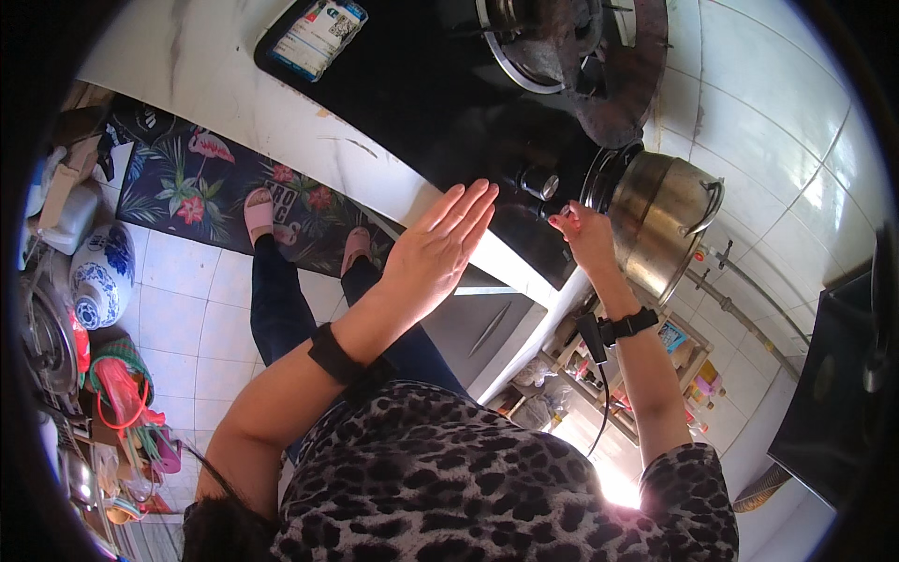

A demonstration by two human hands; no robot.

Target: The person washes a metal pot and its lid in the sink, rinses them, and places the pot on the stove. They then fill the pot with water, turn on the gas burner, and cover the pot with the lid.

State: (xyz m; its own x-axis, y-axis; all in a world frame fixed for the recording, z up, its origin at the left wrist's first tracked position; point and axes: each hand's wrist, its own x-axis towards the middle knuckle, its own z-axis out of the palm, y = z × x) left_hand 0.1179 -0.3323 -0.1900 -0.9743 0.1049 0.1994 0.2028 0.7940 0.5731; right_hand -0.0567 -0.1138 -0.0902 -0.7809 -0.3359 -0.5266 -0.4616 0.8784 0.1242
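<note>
My left hand [446,246] is held out flat over the front edge of the white counter [351,144], its fingers straight and side by side, with nothing in it. Beyond its fingertips lies the black gas stovetop [421,91]. My right hand [588,233] has its fingertips closed on a small control knob [554,211] of the stove; the fingers partly hide this knob. A second, silver-topped knob [541,184] is beside it. Close to my right hand, a two-handled stainless steel pot [653,218] stands on the right burner. I wear a dark band on each wrist.
Another burner with a metal pan support [541,42] is at the top. Below the counter is a grey cabinet door [484,330]. A shelf rack with packages [674,337] stands at the right. A blue-and-white porcelain jar [103,277] and a floral mat [189,175] are on the floor.
</note>
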